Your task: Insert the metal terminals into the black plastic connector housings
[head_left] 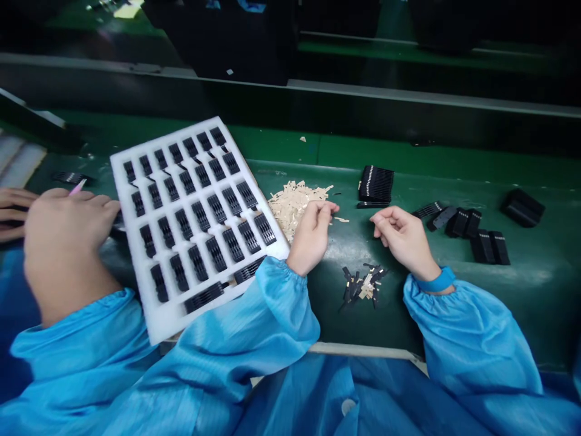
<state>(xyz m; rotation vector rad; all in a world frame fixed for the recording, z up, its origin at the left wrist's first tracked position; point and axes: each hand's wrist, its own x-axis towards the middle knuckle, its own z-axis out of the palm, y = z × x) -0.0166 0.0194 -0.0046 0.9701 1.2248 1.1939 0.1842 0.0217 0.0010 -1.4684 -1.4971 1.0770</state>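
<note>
Small black parts (363, 287) with tan strips are lying in a loose, spiky heap on the green mat (458, 315), between the two hands. The left hand (311, 236) is pinching its fingertips together above a pile of thin tan strips (290, 203), and I cannot tell if it is holding one. The right hand (403, 239) is hanging half open with softly curled fingers, and it is holding nothing. Past it, flat ribbed black stacks (481, 239) are lying on the smooth mat. To the left, a white foam tray (118, 162) is carrying rows of black parts in its pockets. Beyond the tray, a co-worker's hand (68, 242) is holding a thin pink stick (77, 186), and shiny blue sleeves (472, 333) are gathering softly at the wrists
</note>
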